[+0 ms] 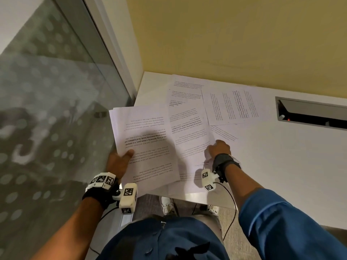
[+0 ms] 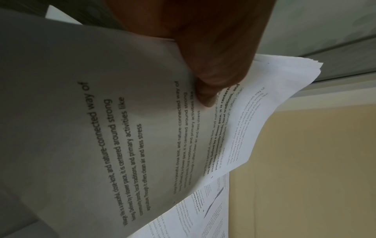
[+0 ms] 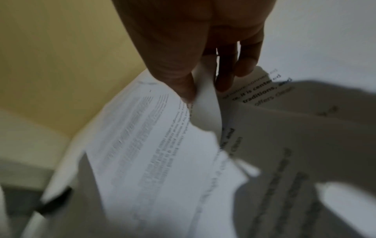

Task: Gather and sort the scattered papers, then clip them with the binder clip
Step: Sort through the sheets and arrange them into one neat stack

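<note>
My left hand (image 1: 120,160) grips a stack of printed papers (image 1: 144,139) by its left edge, thumb on top, held above the table's near left corner. The left wrist view shows the thumb (image 2: 205,90) pressing the stack of papers (image 2: 114,128), whose far corner fans out. My right hand (image 1: 218,148) pinches the edge of a loose sheet (image 1: 191,145) lying on the white table (image 1: 281,156). In the right wrist view the thumb and fingers (image 3: 225,80) curl round a bent paper edge (image 3: 205,109). More printed sheets (image 1: 231,106) lie scattered toward the wall. No binder clip is visible.
A recessed grey cable slot (image 1: 309,113) sits in the table at the right. A yellow wall (image 1: 225,34) backs the table, and a frosted glass partition (image 1: 47,91) stands at the left. The table's near edge (image 1: 197,197) is just in front of my legs.
</note>
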The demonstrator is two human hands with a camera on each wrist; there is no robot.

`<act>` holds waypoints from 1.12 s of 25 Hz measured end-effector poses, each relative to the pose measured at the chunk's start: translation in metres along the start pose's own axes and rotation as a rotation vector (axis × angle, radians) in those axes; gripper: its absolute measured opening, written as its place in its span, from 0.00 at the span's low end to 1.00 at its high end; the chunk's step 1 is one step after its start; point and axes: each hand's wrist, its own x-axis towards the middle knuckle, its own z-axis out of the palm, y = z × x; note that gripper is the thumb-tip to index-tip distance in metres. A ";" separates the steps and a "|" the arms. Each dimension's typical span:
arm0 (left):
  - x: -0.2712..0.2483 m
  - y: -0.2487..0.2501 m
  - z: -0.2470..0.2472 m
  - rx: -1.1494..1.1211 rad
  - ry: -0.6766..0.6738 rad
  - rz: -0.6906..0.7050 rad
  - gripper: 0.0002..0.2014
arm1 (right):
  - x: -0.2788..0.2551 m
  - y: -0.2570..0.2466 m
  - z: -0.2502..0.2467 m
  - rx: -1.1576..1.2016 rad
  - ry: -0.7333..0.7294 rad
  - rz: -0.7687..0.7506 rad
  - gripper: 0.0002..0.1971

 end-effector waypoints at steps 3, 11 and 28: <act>-0.002 0.000 -0.006 0.006 0.007 -0.019 0.11 | -0.013 0.006 -0.005 0.113 -0.003 -0.034 0.18; 0.002 -0.014 -0.019 0.025 0.039 -0.069 0.11 | -0.062 0.047 0.010 -0.021 -0.098 -0.035 0.19; -0.030 -0.027 -0.001 0.059 0.059 -0.050 0.08 | -0.082 0.083 0.022 -0.110 -0.175 -0.151 0.12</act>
